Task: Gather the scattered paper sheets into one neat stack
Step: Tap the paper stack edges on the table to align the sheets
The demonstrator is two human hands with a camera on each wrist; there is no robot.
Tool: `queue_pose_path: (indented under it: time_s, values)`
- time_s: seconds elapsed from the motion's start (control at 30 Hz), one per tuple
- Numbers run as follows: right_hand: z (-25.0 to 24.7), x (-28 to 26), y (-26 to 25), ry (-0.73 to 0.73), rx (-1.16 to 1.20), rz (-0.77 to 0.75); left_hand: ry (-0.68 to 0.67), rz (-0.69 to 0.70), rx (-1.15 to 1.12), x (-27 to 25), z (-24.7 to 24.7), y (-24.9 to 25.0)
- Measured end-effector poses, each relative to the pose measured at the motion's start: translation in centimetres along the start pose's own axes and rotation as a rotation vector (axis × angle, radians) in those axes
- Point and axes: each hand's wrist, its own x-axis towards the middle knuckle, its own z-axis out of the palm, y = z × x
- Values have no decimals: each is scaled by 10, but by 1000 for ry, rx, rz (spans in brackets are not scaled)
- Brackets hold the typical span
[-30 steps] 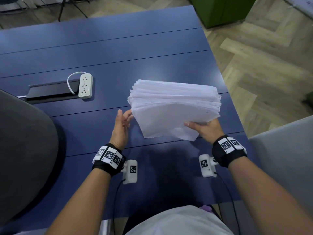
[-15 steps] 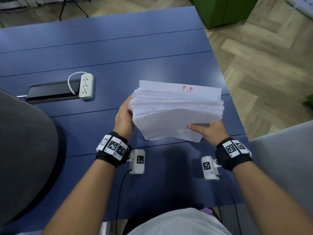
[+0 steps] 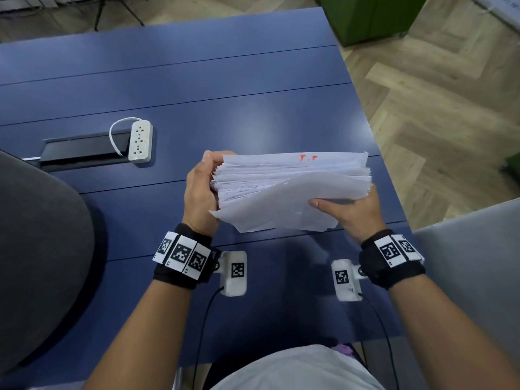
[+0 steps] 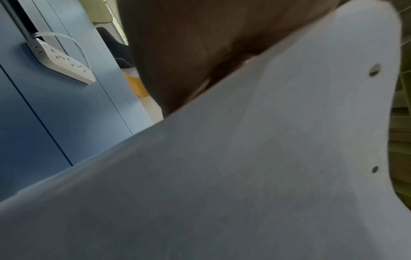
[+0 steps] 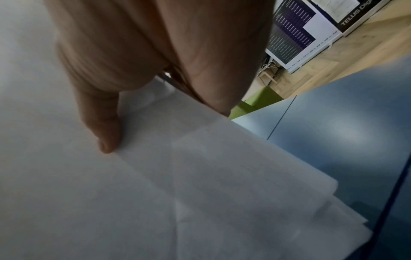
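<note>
A thick stack of white paper sheets [image 3: 292, 190] stands tilted on its long edge above the blue table [image 3: 197, 88], its sheet edges uneven and a red mark on the far sheet. My left hand [image 3: 201, 190] grips the stack's left end, fingers curled over the top corner. My right hand [image 3: 349, 212] holds the right end, with the thumb laid across the near sheet. The left wrist view is filled by the near sheet [image 4: 244, 167], which has two punched holes. In the right wrist view my thumb [image 5: 104, 126] presses on the fanned sheets [image 5: 200, 193].
A white power strip [image 3: 140, 139] with a looped cord lies beside a black cable slot [image 3: 78, 149] at the table's left. A dark chair back [image 3: 36, 263] is at the near left, a grey one [image 3: 478, 263] at the right. The table's right edge meets wood floor.
My left hand, open beside the stack a second ago, has closed round its left end. The stack has tilted more upright, showing a red mark on the far sheet.
</note>
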Motion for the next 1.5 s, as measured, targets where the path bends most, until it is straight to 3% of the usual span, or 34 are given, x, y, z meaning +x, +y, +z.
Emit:
queue_pose_path:
  time_s: [0.1,0.3,0.5,0.67,0.87,1.07,1.17,1.33,1.43,1.5]
  values:
    - [2,-1,2,28,25,7,3,82,53,-2,4,2]
    - [5,-6,-4,60,24,-32,35,21,146,5,2,10]
    - [9,-7,-8,76,18,-99,16,36,106,7,2,15]
    - [7,-2,-7,58,24,-43,0,47,37,3,0,18]
    - [3,-1,-4,32,25,34,-110,-132,-51,-10,-20,-6]
    - [6,6,1,54,35,37,-228,-88,319,-36,-33,-43]
    - [10,8,1,78,54,79,-226,-132,208,-31,-26,-33]
    - [10,21,-1,51,42,124,-370,-167,186,-22,-34,-26]
    - [11,23,0,49,30,136,-342,-160,423,-25,-35,-33]
    - [15,21,-3,51,7,125,-170,-98,493,-24,-31,-44]
